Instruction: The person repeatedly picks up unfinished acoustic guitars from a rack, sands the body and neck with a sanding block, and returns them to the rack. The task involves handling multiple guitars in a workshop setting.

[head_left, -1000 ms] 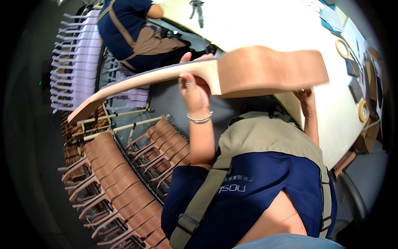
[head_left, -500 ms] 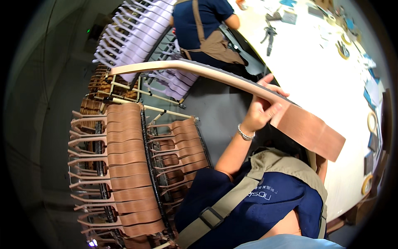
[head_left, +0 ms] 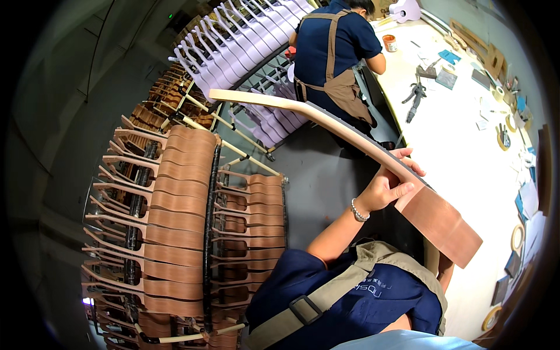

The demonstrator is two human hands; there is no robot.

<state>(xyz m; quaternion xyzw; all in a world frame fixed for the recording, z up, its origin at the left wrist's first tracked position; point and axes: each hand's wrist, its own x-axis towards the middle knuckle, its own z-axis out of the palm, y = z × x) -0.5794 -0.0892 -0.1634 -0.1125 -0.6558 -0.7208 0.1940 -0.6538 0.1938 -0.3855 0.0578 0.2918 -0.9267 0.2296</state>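
A bare-wood ukulele [head_left: 440, 221] is held up in front of me, edge-on, its neck pointing to the far left and its dark fretboard facing away. My left hand [head_left: 388, 188], with a beaded bracelet at the wrist, is closed round the neck where it meets the body. Its thumb lies on the near side and its fingers come over the far side. The ukulele's body conceals my right hand; only part of that forearm [head_left: 446, 272] shows below it.
To the left, a rack [head_left: 208, 233] carries several brown wooden ukuleles [head_left: 178, 219]. Behind it are lilac ukuleles [head_left: 233, 49]. A co-worker [head_left: 332, 49] is at the worktable's far end. On the worktable [head_left: 461, 163] lie a black clamp [head_left: 415, 99], tape rolls [head_left: 517, 237] and an orange pot [head_left: 389, 42].
The view has shifted, so the rack, the co-worker and the far table end sit lower in the picture. The ukulele slopes a little more steeply; my left hand keeps its hold.
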